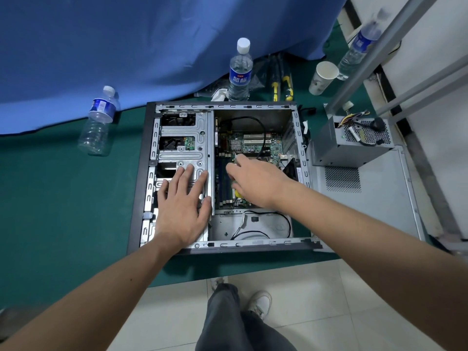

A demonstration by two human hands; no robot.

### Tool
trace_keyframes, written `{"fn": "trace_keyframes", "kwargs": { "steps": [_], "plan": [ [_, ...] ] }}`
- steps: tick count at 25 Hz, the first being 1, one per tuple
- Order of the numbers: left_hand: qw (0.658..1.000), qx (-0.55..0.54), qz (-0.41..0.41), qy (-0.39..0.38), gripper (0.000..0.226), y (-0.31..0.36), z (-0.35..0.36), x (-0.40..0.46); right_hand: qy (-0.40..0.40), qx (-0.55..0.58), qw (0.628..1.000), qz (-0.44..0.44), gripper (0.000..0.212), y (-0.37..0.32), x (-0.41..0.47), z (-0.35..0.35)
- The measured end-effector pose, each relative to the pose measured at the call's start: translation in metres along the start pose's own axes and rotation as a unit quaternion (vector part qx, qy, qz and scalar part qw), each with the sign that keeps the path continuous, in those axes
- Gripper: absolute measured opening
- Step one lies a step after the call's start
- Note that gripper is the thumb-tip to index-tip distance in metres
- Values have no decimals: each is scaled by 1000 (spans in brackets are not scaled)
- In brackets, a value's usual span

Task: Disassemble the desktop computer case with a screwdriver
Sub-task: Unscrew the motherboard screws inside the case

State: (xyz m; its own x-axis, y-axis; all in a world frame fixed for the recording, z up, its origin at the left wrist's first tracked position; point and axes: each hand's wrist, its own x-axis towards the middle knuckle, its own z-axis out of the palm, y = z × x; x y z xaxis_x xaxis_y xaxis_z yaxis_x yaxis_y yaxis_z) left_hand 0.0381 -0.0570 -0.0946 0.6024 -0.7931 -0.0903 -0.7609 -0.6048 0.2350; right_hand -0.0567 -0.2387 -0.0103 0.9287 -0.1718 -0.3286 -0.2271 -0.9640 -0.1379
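Inside case (177, 249), yellow screwdriver handle (238, 194) under closed R grip (255, 182); L hand (183, 203) flat, open.

Head view, steeply downward, near open case (141, 173)

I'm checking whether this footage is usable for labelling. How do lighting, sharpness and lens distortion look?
Head view: soft, even lighting with only faint shadows inside the open grey metal computer case; the green motherboard reads sharply, no strong glare; the clear plastic bottle at top right is smeared; wide-angle stretch bows the grey metal shelf rails and stretches both forearms toward the corners.
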Motion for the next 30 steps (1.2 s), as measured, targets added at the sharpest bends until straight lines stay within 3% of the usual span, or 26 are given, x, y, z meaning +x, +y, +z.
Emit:
{"fn": "trace_keyframes", "kwargs": {
  "steps": [2, 6, 9, 11, 15, 17, 19, 23, 26, 30],
  "plan": [
    [1000, -4, -2, -4, 61, 1, -1, 0, 5, 1, 999, -52, 31, 5, -4, -1],
    [1000, -2, -2, -10, 61, 0, -1, 0, -31, -4, 999, 43, 40, -3, -4, 2],
    [1000, -1, -2, -16, 62, 0, -2, -1, -14, 28, 999, 12, 21, -3, -3, 0],
    [1000, -2, -1, -16, 62, 0, -2, 0, -30, 61, 998, 2, 36, -3, -3, -1],
    [1000, -2, 2, -20, 63, 0, -3, -2, -61, 23, 990, 127, 36, -9, -1, 2],
    [1000, -5, 3, -22, 63, 0, -4, -2, -39, 30, 995, 82, 20, -7, -2, 2],
    [1000, -6, 4, -22, 63, 0, -5, -1, -34, 49, 997, 39, 32, -4, -7, 0],
    [1000, -7, 2, -20, 63, 0, -5, -2, -64, 55, 987, 139, 39, -9, -8, 4],
    [1000, -1, 2, -24, 63, 0, -5, -1, -39, 60, 992, 101, 21, -7, -6, 3],
    [1000, -2, 4, -22, 63, 1, -4, -1, -42, 96, 991, 79, 38, -5, -9, 2]
  ]
}}
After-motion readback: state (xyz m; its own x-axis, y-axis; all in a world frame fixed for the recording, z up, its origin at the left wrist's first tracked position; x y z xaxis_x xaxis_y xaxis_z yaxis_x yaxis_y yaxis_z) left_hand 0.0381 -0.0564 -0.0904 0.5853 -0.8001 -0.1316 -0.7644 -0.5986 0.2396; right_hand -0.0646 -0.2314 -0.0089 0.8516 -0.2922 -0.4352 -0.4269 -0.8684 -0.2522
